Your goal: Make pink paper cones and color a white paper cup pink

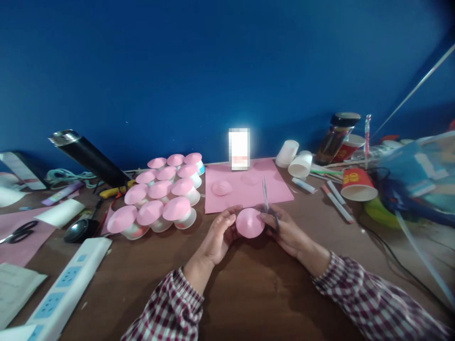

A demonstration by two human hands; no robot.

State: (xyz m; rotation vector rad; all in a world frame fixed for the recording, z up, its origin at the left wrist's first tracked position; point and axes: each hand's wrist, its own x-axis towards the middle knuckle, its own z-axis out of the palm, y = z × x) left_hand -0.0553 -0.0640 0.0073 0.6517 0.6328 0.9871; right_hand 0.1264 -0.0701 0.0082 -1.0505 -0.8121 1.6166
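Between my two hands is a round pink paper cone (250, 223), its tip toward the camera. My left hand (219, 234) grips its left edge, fingers curled behind. My right hand (286, 232) pinches its right edge and also holds dark-handled scissors (273, 219), whose blades point up and away over the pink sheets. Those pink paper sheets (249, 196) lie just beyond my hands, with a second pink cone or disc (222, 188) on them. To the left, several white paper cups (185, 219) stand in rows, each topped by a pink cone (177, 208).
A black flask (95, 158), a power strip (67, 284) and other scissors (21, 232) are at the left. White cups (300, 164), a red cup (359, 184), markers (337, 203) and a dark-lidded bottle (336, 137) are at the right. A bright screen (239, 148) stands behind.
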